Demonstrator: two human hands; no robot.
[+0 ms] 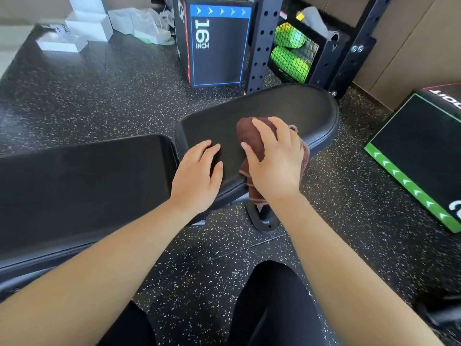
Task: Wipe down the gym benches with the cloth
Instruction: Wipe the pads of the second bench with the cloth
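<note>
With the left hand [197, 178] flat on the black vinyl bench seat [287, 113], the right hand [274, 161], clutching the bunched brown cloth [249, 136] seemingly against it, should sweep overlapping strokes.

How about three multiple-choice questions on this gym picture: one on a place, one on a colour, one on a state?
1. Where is the cloth?
A) on the floor
B) on the seat pad, draped over its near edge
C) on top of the box marked 16 inch

2. What colour is the cloth?
A) green
B) brown
C) white

3. What is the left hand doing?
A) gripping the cloth
B) hanging free
C) resting open on the seat pad

Answers:
1 B: it lies on the pad under the right hand, one end hanging below the edge.
2 B: it is reddish brown.
3 C: its fingers lie relaxed on the black padding.
</note>
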